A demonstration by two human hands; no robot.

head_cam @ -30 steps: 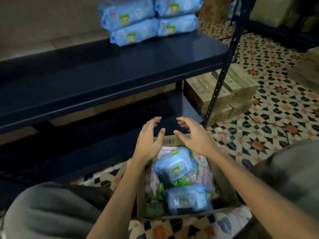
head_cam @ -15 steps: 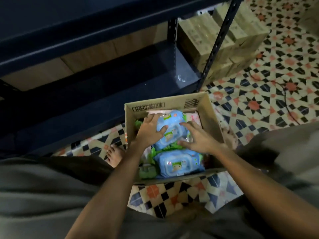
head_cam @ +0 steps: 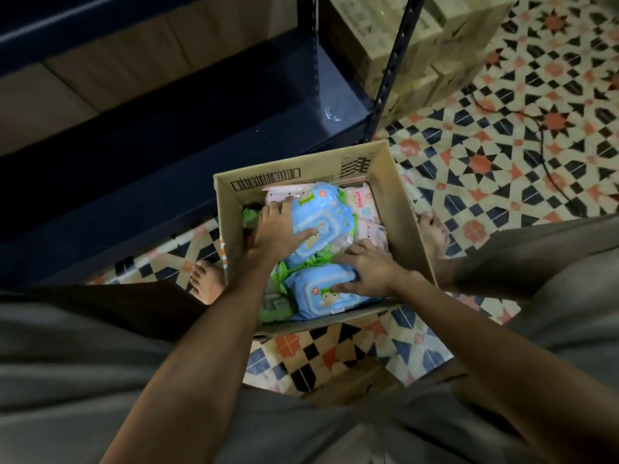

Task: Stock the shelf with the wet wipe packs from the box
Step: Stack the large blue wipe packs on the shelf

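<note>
Both hands were down inside the cardboard box (head_cam: 395, 209), which sat on the patterned tile floor (head_cam: 502, 169) between the person's bare feet, just in front of the dark blue shelf (head_cam: 187, 142). The left hand (head_cam: 278, 229) gripped the upper blue wet wipe pack (head_cam: 321, 222) from its left edge, the thumb laid across the pack's top near the lid and the fingers curled round the far side. That pack lay tilted on top of the others, toward the far end of the box. The right hand (head_cam: 368, 269) rested on the lower blue wet wipe pack (head_cam: 321, 296) at the near end of the box; its fingers were bent over the pack's upper right edge, with the thumb against the top face, so it appeared to be holding that pack. Green packs (head_cam: 278, 306) showed along the left side of the box and between the two blue ones, and pink packs (head_cam: 365, 216) lay underneath at the far right. Stacked brown cartons (head_cam: 435, 45) stood on the floor beyond the shelf's perforated upright (head_cam: 392, 65). A dark cable (head_cam: 542, 155) trailed over the tiles to the right. Grey clothing (head_cam: 100, 380) filled the bottom of the view.
</note>
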